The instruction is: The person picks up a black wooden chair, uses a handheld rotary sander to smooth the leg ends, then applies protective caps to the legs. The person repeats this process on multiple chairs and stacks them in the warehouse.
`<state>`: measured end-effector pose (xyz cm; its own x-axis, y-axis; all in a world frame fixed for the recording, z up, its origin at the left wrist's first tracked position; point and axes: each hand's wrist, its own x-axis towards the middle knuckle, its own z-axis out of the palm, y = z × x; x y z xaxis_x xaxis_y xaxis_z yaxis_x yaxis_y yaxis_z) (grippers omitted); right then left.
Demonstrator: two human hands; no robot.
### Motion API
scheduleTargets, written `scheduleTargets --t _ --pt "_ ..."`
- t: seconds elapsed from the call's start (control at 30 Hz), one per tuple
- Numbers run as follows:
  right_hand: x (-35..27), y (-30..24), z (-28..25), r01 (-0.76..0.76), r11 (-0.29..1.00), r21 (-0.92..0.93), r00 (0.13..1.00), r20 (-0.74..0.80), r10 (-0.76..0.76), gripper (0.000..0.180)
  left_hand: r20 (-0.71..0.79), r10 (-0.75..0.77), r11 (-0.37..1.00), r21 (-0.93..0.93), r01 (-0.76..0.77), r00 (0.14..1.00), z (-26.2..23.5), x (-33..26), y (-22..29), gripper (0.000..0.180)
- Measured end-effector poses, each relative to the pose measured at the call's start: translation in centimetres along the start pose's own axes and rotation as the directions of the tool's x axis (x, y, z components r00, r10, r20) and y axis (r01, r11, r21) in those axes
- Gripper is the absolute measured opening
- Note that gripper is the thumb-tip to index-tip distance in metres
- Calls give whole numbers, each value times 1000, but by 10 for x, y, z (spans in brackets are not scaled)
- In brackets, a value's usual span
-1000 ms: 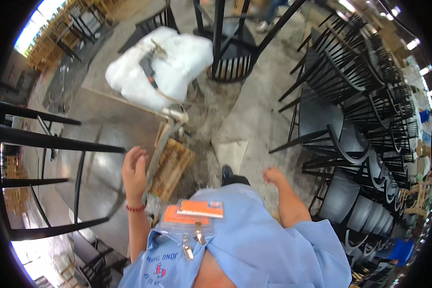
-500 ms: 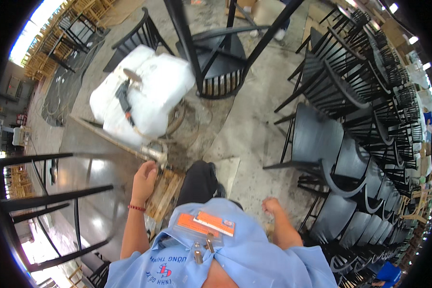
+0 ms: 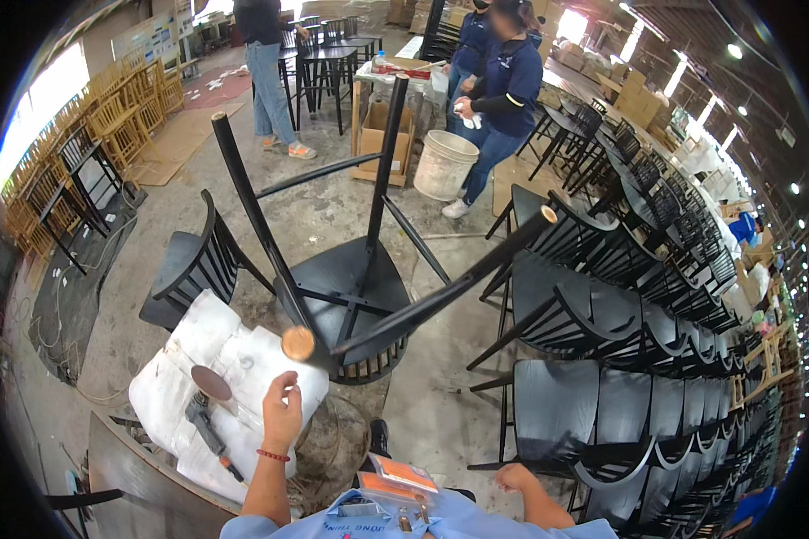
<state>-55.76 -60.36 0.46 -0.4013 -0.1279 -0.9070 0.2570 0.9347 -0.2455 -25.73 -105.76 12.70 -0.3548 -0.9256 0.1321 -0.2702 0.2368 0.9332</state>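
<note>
A black chair (image 3: 351, 296) lies upside down in front of me, its legs pointing up and outward. One leg ends in a round brown tip (image 3: 298, 343) close to the camera. My left hand (image 3: 281, 415) is raised just under that tip, fingers pinched together; whether they hold something small is unclear. My right hand (image 3: 511, 477) hangs low at the right, loosely curled, with nothing visible in it. A white padded bundle (image 3: 243, 359) lies beside my left hand, with a disc power tool (image 3: 208, 422) on it.
Rows of black chairs (image 3: 656, 359) fill the right side. Another black chair (image 3: 193, 265) stands at the left. Beyond are a white bucket (image 3: 445, 163), a cardboard box (image 3: 377, 135), a person in dark blue (image 3: 503, 81) and a person in jeans (image 3: 265, 63). Yellow wooden chairs (image 3: 108, 117) stand far left.
The view has tilted up from the floor toward the room. My left hand left the wooden box near my feet and rose to the chair leg's tip. My right hand stayed low.
</note>
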Motion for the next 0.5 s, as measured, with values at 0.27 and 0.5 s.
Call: scheduleTargets --t 0.27,0.5 --pt "35 -151 16 227 932 -284 970 146 -192 19 79 -39 998 57 35 996 -11 24 -23 21" --pt "14 -264 56 631 455 -628 727 274 -630 38 -100 -220 968 -150 204 970 -17 1 -41 21"
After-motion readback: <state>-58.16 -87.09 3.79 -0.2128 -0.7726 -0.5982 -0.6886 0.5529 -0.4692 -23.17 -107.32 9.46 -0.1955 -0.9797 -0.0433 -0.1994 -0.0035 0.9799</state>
